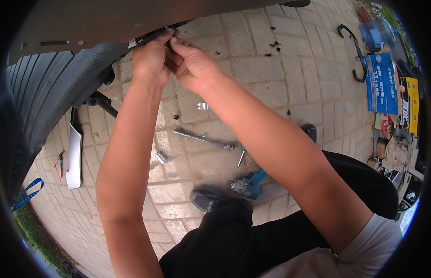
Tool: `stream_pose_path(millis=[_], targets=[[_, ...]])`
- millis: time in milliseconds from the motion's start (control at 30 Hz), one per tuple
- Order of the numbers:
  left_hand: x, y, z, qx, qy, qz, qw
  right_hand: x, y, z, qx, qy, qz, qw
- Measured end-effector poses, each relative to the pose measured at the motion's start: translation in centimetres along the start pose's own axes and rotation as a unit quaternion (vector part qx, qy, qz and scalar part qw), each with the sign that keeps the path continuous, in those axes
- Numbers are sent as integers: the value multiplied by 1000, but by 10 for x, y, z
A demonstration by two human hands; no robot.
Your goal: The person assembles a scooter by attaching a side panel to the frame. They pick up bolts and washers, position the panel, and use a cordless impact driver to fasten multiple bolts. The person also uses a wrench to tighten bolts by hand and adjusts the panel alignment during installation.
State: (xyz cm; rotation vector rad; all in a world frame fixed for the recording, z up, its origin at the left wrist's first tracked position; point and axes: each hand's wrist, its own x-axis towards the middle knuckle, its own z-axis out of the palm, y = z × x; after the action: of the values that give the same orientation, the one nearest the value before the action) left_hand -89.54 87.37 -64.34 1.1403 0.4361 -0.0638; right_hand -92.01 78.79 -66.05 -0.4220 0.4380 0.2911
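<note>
Both my hands are raised together at the lower edge of a large grey panel (99, 28). My left hand (150, 59) is up against this edge, its fingers closed beside a small dark part. Close on its right, my right hand (193, 65) has thumb and fingers pinched together, nearly touching the left fingertips. What either hand grips is hidden by the fingers. A ribbed dark plastic piece (53, 88) sits below the panel on the left. Under my forearms, a metal extension bar (204, 139) and a short socket (160, 157) lie on the paving.
A teal power tool (248, 185) and a screwdriver (242, 156) lie near my shoe (208, 198). Black clips (275, 45) are scattered on the paving. A silver trim strip (75, 155) and red-handled pliers (60, 164) lie left. Blue packaging (382, 88) and a curved black bar (357, 51) are right.
</note>
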Motion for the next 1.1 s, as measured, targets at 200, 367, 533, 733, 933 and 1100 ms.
stream_pose_path(millis=[200,367,533,733,933,1100], targets=[[1,5,-2,37,9,-43,998,10,5,-2,-11,37,22,999],[0,11,-8,38,-33,-114,992,14,0,1,-30,26,71,997],[-2,16,-6,68,-50,-106,991,17,-7,5,-21,23,129,991],[1,10,-3,118,9,-89,989,20,-3,-1,-48,-36,114,992],[16,10,-17,55,-84,-193,976,38,2,-12,-48,-57,114,991],[9,11,-21,104,-92,-160,977,30,2,-6,-110,-83,149,979]])
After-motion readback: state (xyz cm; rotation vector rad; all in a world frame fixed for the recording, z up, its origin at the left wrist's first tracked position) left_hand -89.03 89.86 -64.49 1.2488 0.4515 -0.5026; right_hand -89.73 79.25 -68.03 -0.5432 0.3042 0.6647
